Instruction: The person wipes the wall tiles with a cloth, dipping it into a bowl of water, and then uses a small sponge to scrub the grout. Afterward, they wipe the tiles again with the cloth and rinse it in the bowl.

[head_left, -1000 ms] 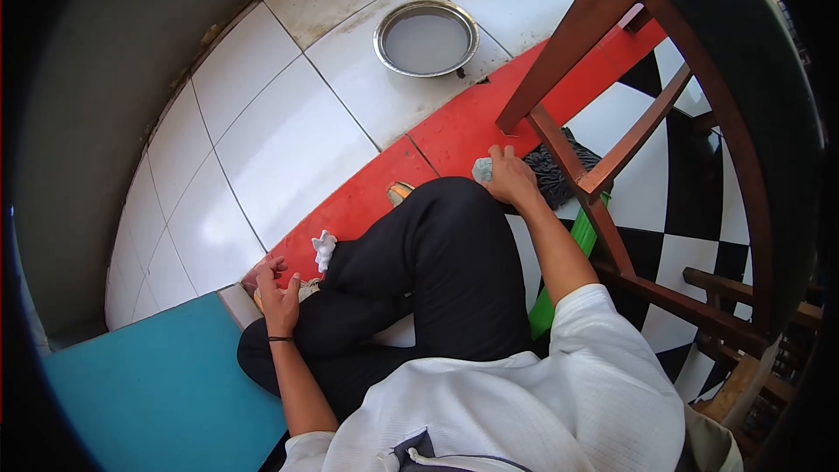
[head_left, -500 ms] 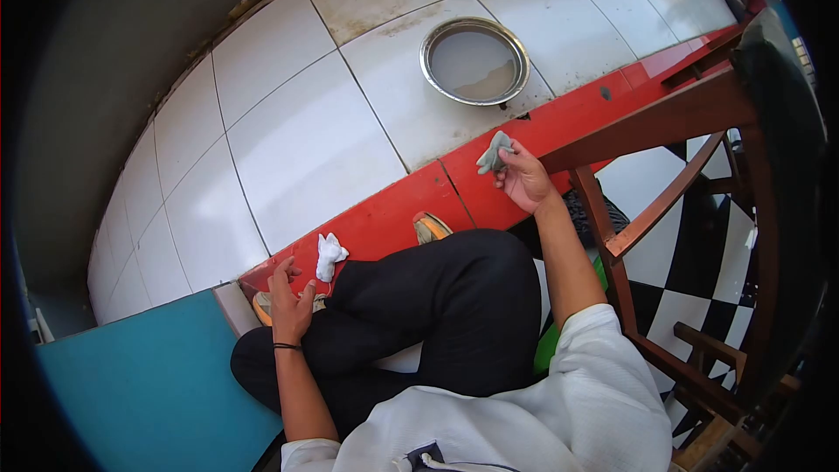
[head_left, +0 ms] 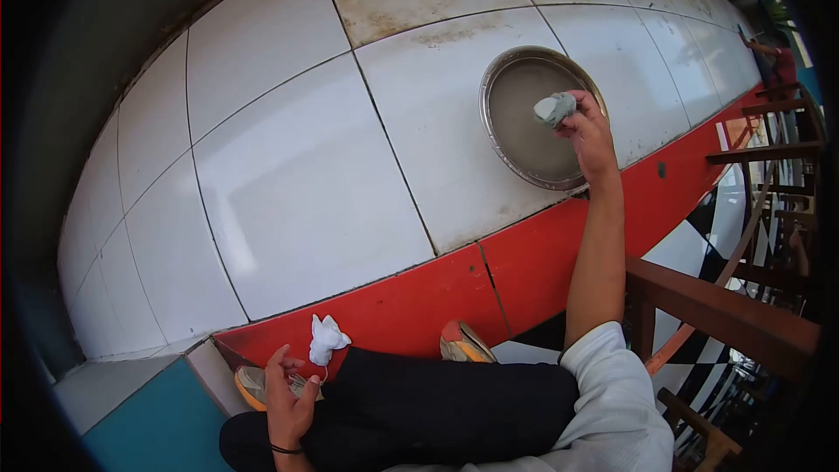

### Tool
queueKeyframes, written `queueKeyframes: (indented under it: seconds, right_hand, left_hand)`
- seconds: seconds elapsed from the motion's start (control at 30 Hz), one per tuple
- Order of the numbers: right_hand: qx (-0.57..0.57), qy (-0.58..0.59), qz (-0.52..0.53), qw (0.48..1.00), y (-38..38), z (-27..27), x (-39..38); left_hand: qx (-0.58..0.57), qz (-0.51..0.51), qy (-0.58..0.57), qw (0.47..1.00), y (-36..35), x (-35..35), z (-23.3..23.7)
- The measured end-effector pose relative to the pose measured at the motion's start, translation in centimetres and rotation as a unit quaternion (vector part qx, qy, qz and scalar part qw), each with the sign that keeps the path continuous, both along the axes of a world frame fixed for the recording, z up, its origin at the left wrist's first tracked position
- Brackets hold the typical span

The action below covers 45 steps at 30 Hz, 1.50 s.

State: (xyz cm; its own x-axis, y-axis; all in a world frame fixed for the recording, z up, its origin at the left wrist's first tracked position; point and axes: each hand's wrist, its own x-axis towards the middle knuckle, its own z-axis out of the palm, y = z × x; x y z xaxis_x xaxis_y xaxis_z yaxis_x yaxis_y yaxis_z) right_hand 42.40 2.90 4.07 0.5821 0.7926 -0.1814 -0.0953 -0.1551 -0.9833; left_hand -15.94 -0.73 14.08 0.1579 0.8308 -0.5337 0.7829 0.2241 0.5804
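Observation:
My right hand (head_left: 596, 142) reaches out over a round metal basin (head_left: 487, 127) of cloudy grey water. Its fingers pinch a crumpled grey-green cloth (head_left: 555, 110), held in front of the water in this view. The basin stands on white tile at the red edge. My left hand (head_left: 290, 404) hovers near my knee with its fingers apart and nothing in it. Close to it, a crumpled white bundle (head_left: 327, 340), like cloth or a plastic bag, lies on the red strip.
White floor tiles (head_left: 280, 201) with brown stains at the back border a red tiled strip (head_left: 411, 301). Dark wooden furniture (head_left: 725, 306) stands at the right over a black-and-white floor. A blue-green block (head_left: 153, 424) is at lower left. Another person (head_left: 780, 61) is at far right.
My right hand has moved forward with the cloth, from the red strip to over the basin. My view has shifted, and my left hand stays near my knee.

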Motion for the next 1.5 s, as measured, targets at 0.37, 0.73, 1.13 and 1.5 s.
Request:
queueKeyframes:
  seconds: [0.37,0.73,1.13,1.5]
  right_hand:
    - [-0.201,-0.483,0.056,0.850,1.1,0.3,-2.1]
    - [0.086,-0.035,-0.012,0.996,0.3,1.1,-3.8]
    - [0.265,0.352,0.157,0.884,-4.0,1.7,-15.1]
    - [0.212,0.600,0.120,0.762,-5.2,-1.1,-18.9]
  left_hand:
    - [-0.094,0.032,0.014,0.995,0.3,-0.2,-0.9]
    - [-0.067,0.038,0.004,0.997,0.1,-0.1,-0.5]
    - [-0.042,0.074,-0.417,0.905,4.1,21.9,-3.0]
    - [0.066,0.116,-0.460,0.878,4.1,25.1,-6.3]
